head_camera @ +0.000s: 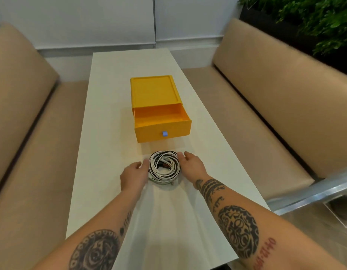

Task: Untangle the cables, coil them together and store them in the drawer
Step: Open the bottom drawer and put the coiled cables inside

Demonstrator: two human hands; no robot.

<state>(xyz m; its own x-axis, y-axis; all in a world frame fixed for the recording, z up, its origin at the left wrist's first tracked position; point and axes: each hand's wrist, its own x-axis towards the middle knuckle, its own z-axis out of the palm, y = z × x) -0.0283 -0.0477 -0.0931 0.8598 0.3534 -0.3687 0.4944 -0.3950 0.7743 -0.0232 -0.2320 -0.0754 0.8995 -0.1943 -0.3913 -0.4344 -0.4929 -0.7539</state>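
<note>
Flanking coiled black-and-white cable bundle (164, 167): left hand (133, 174), right hand (192, 162), both relaxed, touching its sides. Coiling done; yellow plastic drawer (149, 133) beyond fingertips, open, unfilled.

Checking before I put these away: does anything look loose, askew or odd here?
Only one thing: a plug end pokes out of the cable coil at its near edge. The drawer stands open and looks fine.

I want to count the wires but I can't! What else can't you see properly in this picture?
All in the head view:
- Coil of cables: strands overlap, too small to count.
- Drawer: its back part is hidden under the yellow box.
- Left hand and right hand: palms hidden by the hands' own backs.
- Elbows: cut off by the bottom edge.
</note>
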